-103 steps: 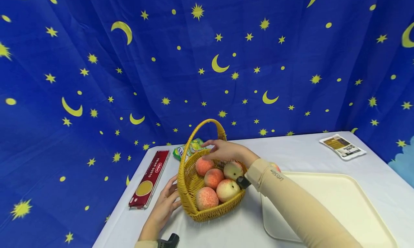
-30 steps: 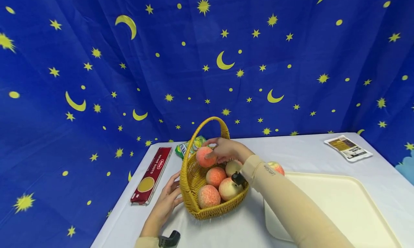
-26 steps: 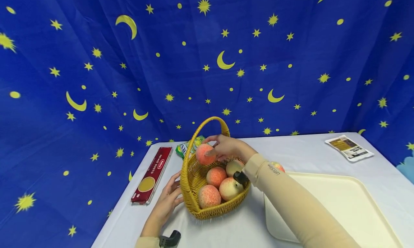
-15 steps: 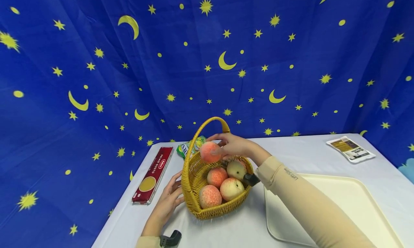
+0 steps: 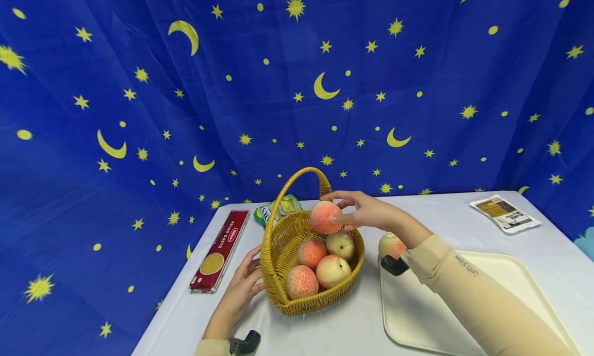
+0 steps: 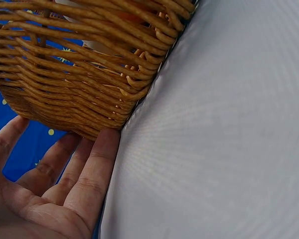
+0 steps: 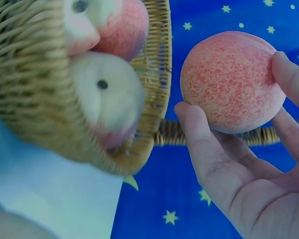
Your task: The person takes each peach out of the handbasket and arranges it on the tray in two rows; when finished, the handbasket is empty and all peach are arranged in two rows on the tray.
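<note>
Head view: right hand (image 5: pixel 366 211) has its fingers (image 5: pixel 335 219) pinching a peach (image 5: pixel 326 217), held in the air above the right rim of the wicker basket (image 5: pixel 278 263). Right wrist view confirms it: thumb and fingertips curl round the peach (image 7: pixel 232 81), palm open beneath, basket rim (image 7: pixel 158 89) just beside.

Left hand (image 5: pixel 238 294) lies flat on the bench (image 5: pixel 325 330), fingers straight and together, tips touching the basket's left wall. Left wrist view shows the fingers (image 6: pixel 97 169) against the woven base (image 6: pixel 70 89).

Four peaches (image 5: pixel 320 265) sit in the basket, touching one another. One more peach (image 5: pixel 391 245) rests at the far left corner of the cream tray (image 5: pixel 510 284), which lies just right of the basket, toward the bench's right edge.

Red pasta box (image 5: pixel 218 250) lies along the left edge of the bench. Green packet (image 5: pixel 278 211) sits behind the basket near the far edge. Printed pouch (image 5: pixel 505 214) lies at the far right corner. Blue star-and-moon cloth (image 5: pixel 232 87) hangs behind.
</note>
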A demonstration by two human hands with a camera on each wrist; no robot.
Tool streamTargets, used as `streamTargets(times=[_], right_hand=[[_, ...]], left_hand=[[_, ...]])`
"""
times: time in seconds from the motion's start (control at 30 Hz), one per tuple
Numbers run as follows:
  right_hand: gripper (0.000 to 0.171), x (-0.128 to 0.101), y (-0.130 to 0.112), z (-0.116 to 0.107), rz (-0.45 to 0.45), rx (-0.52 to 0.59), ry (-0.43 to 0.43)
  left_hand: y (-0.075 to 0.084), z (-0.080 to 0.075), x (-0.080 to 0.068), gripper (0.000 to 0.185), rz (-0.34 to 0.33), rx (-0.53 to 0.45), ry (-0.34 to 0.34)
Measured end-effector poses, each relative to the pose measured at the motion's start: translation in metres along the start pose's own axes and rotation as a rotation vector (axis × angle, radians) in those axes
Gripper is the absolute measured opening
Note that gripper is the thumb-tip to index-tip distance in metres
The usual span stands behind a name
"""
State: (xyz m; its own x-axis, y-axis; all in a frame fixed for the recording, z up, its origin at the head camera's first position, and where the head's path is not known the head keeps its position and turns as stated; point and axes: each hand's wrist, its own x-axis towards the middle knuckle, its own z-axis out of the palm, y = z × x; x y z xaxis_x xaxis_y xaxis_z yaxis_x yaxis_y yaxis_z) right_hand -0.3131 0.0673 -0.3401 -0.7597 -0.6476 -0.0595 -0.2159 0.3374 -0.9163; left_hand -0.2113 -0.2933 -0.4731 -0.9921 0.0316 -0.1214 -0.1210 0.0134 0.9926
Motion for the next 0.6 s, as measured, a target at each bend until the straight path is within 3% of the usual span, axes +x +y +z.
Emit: streamTargets(times=[0.6], right_hand=[[0.066, -0.084, 0.029, -0.053, -0.014, -0.060, 0.120]], left_hand=[[0.000, 0.000, -0.002, 0.061, 0.012, 0.003, -0.011]])
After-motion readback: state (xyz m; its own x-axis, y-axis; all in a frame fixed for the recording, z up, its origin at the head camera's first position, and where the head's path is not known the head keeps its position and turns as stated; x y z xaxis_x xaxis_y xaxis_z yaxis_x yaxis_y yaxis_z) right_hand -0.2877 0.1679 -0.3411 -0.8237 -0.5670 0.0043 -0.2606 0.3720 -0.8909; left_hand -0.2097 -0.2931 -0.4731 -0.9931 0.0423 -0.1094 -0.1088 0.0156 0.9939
